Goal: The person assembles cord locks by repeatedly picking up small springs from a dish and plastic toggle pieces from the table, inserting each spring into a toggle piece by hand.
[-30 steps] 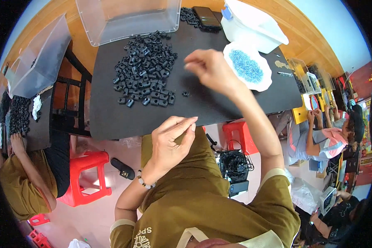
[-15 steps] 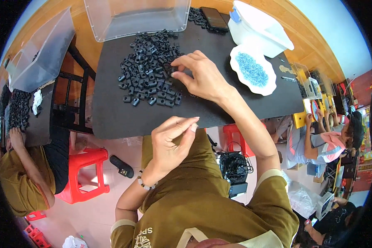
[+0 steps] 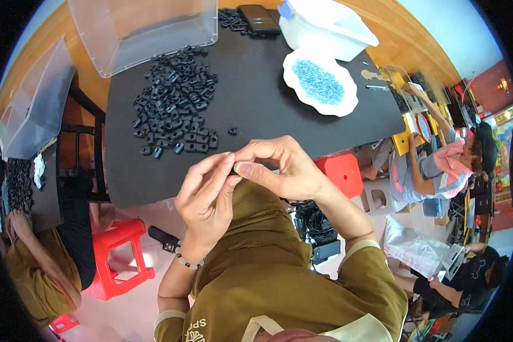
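Just past the table's near edge, my two hands meet fingertip to fingertip. My right hand [image 3: 285, 168] is closed, its thumb and index finger pinching a small black plastic part [image 3: 233, 170], mostly covered by the fingers. My left hand [image 3: 205, 191] is closed too, fingertips pressed together against the same spot; whether it grips a tiny piece of its own is hidden. Beyond them a pile of small black plastic parts [image 3: 176, 102] with round holes spreads over the dark table [image 3: 251, 108]. One loose black part [image 3: 232, 131] lies apart from the pile, nearer my hands.
A white scalloped dish [image 3: 349, 105] of tiny blue pieces stands right, before a white tub [image 3: 339, 34]. A clear bin [image 3: 145, 37] and a phone [image 3: 259, 20] sit at the back. Red stools [image 3: 119, 256] flank me; other people work on both sides.
My right hand has drawn back from the pile to my left hand, bringing a black part. Both hands now touch. A single black part shows apart from the pile. The view has shifted.
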Demonstrator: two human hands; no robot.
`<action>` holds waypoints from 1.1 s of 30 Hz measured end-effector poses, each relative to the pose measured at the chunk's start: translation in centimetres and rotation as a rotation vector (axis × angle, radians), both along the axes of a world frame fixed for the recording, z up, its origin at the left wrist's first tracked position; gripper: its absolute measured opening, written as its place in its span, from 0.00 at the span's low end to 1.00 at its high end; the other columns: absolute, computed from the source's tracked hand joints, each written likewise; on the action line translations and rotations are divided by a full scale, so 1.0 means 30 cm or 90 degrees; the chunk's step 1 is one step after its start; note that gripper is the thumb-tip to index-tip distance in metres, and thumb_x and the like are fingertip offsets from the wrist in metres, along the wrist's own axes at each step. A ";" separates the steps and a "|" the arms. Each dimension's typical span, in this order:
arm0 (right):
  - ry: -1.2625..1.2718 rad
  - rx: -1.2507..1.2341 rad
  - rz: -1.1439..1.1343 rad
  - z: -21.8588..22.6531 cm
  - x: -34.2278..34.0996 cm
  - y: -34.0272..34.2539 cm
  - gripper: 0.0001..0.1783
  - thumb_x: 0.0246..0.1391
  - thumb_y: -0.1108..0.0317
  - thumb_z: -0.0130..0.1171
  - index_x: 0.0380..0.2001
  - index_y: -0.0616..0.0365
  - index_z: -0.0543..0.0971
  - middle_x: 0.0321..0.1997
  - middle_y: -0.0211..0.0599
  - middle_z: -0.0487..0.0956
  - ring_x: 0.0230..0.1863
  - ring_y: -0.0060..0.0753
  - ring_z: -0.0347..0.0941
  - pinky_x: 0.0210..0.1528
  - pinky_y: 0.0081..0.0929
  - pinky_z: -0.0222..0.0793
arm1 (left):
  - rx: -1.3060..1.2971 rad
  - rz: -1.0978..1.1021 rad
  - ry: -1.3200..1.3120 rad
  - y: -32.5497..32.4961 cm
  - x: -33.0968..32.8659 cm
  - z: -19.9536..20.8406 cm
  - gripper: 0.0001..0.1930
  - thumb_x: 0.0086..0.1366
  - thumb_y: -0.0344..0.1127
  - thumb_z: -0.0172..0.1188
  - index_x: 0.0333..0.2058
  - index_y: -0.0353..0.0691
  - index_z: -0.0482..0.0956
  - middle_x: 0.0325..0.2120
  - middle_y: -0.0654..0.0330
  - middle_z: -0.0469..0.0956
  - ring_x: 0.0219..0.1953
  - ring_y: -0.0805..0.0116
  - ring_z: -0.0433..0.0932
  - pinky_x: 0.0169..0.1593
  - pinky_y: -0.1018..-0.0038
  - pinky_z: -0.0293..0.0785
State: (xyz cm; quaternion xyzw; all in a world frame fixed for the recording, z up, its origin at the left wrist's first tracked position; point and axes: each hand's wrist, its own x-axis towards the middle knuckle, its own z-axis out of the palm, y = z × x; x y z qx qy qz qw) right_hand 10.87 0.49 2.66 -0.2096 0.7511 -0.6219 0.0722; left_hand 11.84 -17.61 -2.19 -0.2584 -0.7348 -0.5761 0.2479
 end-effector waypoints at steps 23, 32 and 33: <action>0.335 0.658 -0.476 -0.008 -0.334 0.398 0.09 0.47 0.64 0.69 0.31 0.56 0.87 0.34 0.47 0.83 0.41 0.51 0.73 0.49 0.41 0.67 | 0.188 -0.147 -0.312 0.044 0.020 0.003 0.15 0.72 0.33 0.55 0.50 0.28 0.79 0.41 0.50 0.82 0.33 0.70 0.83 0.37 0.78 0.81; 0.320 0.664 -0.445 -0.049 -0.400 0.403 0.09 0.44 0.65 0.67 0.25 0.60 0.86 0.33 0.51 0.82 0.41 0.53 0.73 0.53 0.42 0.64 | 0.262 -0.224 -0.477 0.040 0.008 0.012 0.16 0.73 0.36 0.55 0.50 0.30 0.80 0.38 0.52 0.83 0.30 0.75 0.81 0.32 0.80 0.77; 0.353 0.647 -0.440 -0.059 -0.406 0.418 0.10 0.44 0.65 0.65 0.21 0.61 0.85 0.33 0.53 0.82 0.39 0.55 0.74 0.52 0.43 0.64 | 0.277 -0.234 -0.490 0.043 0.004 0.013 0.16 0.73 0.36 0.55 0.50 0.29 0.79 0.38 0.52 0.83 0.30 0.75 0.80 0.33 0.80 0.76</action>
